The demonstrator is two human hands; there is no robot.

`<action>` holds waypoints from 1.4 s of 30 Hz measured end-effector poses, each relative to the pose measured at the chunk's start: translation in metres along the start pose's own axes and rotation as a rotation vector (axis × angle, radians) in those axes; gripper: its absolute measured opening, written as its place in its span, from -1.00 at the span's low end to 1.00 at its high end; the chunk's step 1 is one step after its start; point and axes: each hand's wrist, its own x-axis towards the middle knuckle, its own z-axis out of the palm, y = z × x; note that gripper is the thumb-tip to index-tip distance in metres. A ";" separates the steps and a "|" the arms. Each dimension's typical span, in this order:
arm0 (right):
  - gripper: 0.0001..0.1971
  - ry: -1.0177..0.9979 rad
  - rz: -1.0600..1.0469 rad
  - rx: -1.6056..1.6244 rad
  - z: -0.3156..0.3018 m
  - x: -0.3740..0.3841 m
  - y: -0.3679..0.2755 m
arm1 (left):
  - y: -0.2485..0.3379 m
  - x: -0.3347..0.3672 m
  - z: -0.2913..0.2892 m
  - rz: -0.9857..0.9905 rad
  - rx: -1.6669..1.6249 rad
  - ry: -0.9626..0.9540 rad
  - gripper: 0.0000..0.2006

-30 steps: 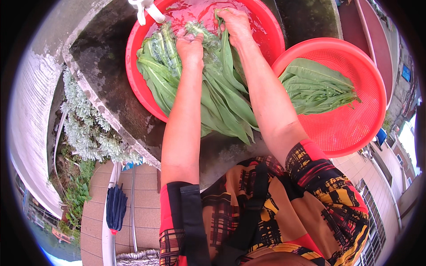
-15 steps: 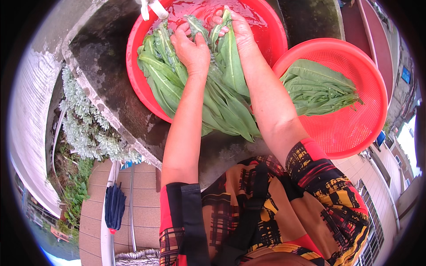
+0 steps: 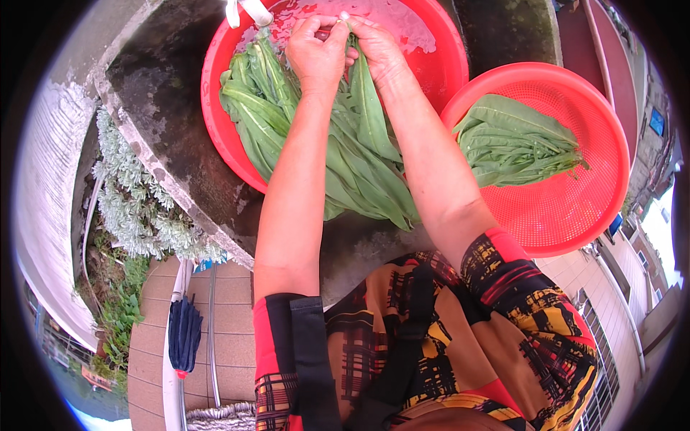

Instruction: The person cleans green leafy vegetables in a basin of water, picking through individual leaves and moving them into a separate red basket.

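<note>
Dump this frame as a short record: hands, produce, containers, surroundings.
left_hand: left hand, fingers curled beside the right hand's fingertips; exact grip unclear
right_hand: right hand, holding a green leaf near its upper end
basin: red basin, water inside, long green leaves piled in its near part
colander: red colander, right of the basin, holding a leaf bundle
tap: white tap, upper left
lower_left: folded dark umbrella
</note>
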 end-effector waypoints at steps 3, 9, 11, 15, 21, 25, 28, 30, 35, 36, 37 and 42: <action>-0.79 0.016 0.026 -0.069 0.003 -0.006 -0.001 | -0.002 0.005 -0.002 -0.101 -0.094 0.048 -0.89; -0.64 0.010 0.035 0.013 -0.003 -0.007 -0.003 | -0.010 0.010 -0.021 -0.051 -0.069 0.228 -0.89; -0.66 0.005 -0.010 0.051 -0.006 -0.007 -0.006 | -0.025 0.010 -0.034 0.134 0.131 0.271 -0.91; -0.82 0.218 -0.126 -0.237 -0.010 -0.001 -0.008 | -0.023 -0.003 -0.038 0.232 0.427 0.259 -0.83; -0.97 0.228 -0.281 -0.558 -0.007 0.029 0.002 | -0.038 0.004 -0.041 0.093 0.509 0.197 -0.71; -0.93 0.154 -0.246 -0.710 0.007 0.029 0.003 | -0.049 0.009 -0.042 -0.004 0.255 0.075 -0.69; -0.86 0.126 -0.393 -0.752 0.005 0.032 0.011 | -0.058 0.014 -0.044 0.078 0.307 0.060 -0.76; -0.79 0.072 -0.239 -0.635 0.003 0.030 0.007 | -0.061 0.014 -0.044 0.078 0.377 0.108 -0.80; -0.80 -0.018 -0.207 -0.565 0.006 0.016 -0.005 | -0.043 0.009 -0.047 -0.087 0.112 -0.016 -0.88; -0.80 -0.005 -0.174 -0.538 0.005 0.013 -0.006 | -0.041 0.008 -0.046 -0.079 0.102 -0.015 -0.89; -0.80 0.007 -0.141 -0.511 0.005 0.010 -0.008 | -0.041 0.007 -0.047 -0.063 0.097 -0.030 -0.88; -0.94 0.175 -0.287 -0.433 -0.003 0.009 -0.012 | -0.035 -0.004 -0.051 -0.019 0.229 0.036 -0.74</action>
